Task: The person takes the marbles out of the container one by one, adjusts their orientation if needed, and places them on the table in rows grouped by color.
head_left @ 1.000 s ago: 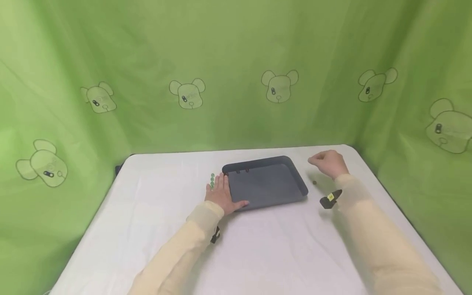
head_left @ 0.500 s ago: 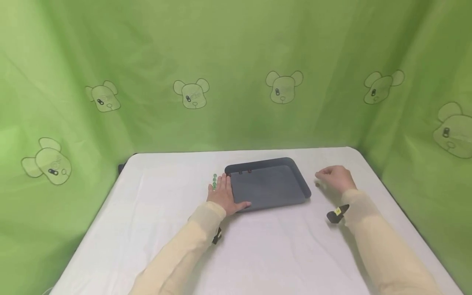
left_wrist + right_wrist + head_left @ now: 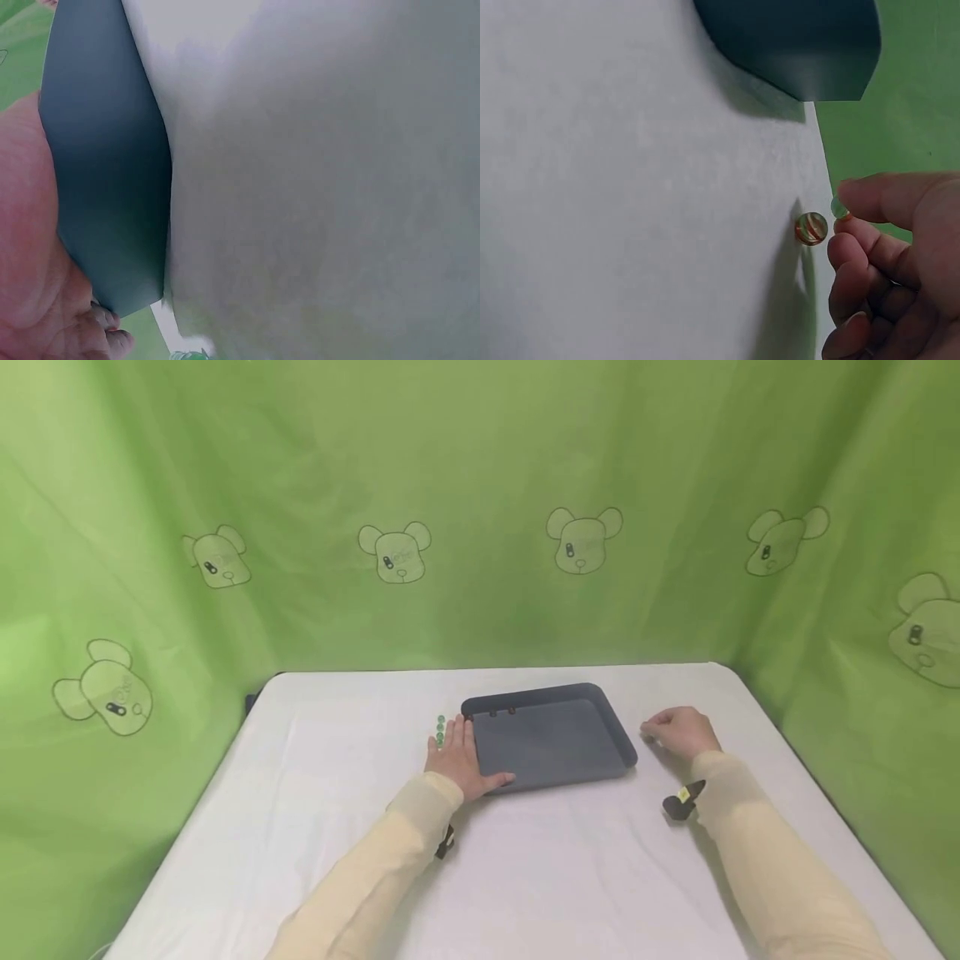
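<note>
In the head view, my left hand (image 3: 459, 764) lies over the left edge of a dark grey tray (image 3: 555, 739), its fingers straight and its thumb over the near rim. My right hand (image 3: 681, 732) is to the right of the tray. Between its thumb and index finger it pinches a greenish glass marble (image 3: 840, 207), seen in the right wrist view. Just beside those fingertips a second marble (image 3: 811, 229), clear with red and green swirls, sits on the white cloth. Several green marbles (image 3: 440, 727) stand in a row left of the tray, by my left fingertips.
Inside the tray, small dark reddish marbles (image 3: 512, 711) lie spaced along the back wall. A white cloth (image 3: 570, 860) covers the table, and green curtains (image 3: 480, 460) with bear-head drawings enclose its back and sides.
My right hand has come down and nearer, close to the swirled marble on the cloth. The left hand stays on the tray. The whole head view has shifted slightly.
</note>
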Demonstrator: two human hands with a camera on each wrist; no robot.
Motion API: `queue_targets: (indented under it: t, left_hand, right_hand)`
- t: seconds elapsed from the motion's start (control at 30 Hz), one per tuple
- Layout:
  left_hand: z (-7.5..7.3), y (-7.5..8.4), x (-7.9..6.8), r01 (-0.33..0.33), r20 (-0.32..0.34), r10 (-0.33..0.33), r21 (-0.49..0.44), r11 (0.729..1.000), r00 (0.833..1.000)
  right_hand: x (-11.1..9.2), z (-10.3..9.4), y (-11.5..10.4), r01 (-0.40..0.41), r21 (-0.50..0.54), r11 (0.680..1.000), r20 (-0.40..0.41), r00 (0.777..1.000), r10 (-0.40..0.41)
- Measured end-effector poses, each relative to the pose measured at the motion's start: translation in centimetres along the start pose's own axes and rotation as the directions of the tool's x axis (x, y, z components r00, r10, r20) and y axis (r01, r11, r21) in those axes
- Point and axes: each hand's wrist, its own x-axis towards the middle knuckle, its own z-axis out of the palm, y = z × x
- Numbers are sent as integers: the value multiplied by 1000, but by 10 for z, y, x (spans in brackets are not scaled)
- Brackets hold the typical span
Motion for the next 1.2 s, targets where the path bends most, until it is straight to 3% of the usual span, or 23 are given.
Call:
queue_targets:
  t: [0.63,0.93,1.07,1.2]
  left_hand:
    - [-6,7,-4,-9,41,8,29,1000,999]
    - [-1,4,-2,-7,13,7,2,1000,1000]
    - [0,2,-2,-6,21,6,-11,1000,1000]
    - [-2,-1,-1,-4,11,4,-29,1000,1000]
  right_hand:
    - [2,8,6,-87,-33,996,0,996,87]
    - [1,7,2,-104,-27,994,19,994,104]
    - [-1,5,2,-102,-10,995,4,995,102]
    - [-1,-4,0,-76,28,997,-63,995,78]
